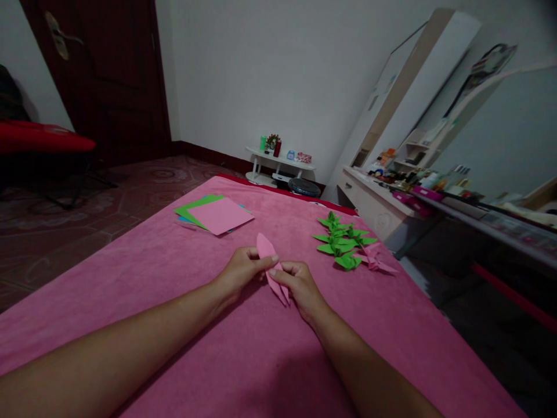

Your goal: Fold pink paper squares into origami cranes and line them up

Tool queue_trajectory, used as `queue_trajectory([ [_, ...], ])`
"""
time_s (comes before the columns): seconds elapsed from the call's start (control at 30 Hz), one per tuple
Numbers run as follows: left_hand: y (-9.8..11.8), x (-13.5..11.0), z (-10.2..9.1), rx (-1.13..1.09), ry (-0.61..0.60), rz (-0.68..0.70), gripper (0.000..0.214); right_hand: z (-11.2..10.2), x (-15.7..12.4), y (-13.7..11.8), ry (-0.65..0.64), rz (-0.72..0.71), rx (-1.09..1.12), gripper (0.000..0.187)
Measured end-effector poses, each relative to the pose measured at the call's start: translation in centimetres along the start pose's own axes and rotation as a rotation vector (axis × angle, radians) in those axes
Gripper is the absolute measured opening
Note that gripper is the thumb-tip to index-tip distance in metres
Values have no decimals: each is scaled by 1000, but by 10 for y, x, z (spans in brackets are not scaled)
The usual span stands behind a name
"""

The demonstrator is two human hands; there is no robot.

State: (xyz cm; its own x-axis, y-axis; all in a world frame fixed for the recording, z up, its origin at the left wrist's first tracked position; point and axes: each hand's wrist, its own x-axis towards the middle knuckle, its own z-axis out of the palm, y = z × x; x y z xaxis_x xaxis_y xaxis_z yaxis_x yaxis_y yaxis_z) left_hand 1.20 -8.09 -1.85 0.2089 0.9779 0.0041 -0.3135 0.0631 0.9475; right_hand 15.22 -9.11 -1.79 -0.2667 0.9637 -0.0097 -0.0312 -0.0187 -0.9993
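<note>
A narrow piece of folded pink origami paper (266, 248) is between my two hands, just above the pink cloth. Its two thin pointed legs angle toward me. My left hand (243, 268) pinches its left edge, thumb on top, with the other fingers partly hidden underneath. On the opposite side my right hand (300, 285) grips the lower half, its thumb pressed near the middle of the fold. Both thumbs almost meet on the paper.
A pink cloth (183, 325) covers the table. Square sheets of paper (224, 215), pink over green and blue, lie at the far left. Several folded green paper cranes (342, 244) and a pink one (375, 259) sit at the right. A cluttered dressing table (374, 200) stands beyond.
</note>
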Motion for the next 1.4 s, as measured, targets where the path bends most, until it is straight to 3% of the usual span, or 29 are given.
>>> queue_trajectory([
  [0.13, -2, 0, 1, -18, -70, -41, 30, -1, 0, 1, 15, -31, 15, 25],
  [0.4, -4, 12, -8, -211, 161, -93, 31, -7, 6, 4, 206, -93, 204, 36],
  [0.5, -2, 14, -10, -253, 187, -76, 34, -8, 4, 3, 251, -132, 187, 35],
  [0.67, -1, 12, -9, -296, 185, -9, 33, -3, -2, 0, 183, -196, 60, 25],
  [0.77, 1, 10, -8, -344, 182, 17, 31, 1, -3, -2, 227, -268, 0, 25],
  [0.93, 1, 6, -4, -438, 136, 2, 25, 6, -3, -5, 283, -350, -12, 20],
  [1.17, -5, -2, 6, -583, 9, -87, 19, 8, 0, -1, 274, -329, 168, 22],
  [1.4, -8, -10, 10, -580, -66, -178, 17, 9, 0, -1, 285, -321, 303, 15],
])
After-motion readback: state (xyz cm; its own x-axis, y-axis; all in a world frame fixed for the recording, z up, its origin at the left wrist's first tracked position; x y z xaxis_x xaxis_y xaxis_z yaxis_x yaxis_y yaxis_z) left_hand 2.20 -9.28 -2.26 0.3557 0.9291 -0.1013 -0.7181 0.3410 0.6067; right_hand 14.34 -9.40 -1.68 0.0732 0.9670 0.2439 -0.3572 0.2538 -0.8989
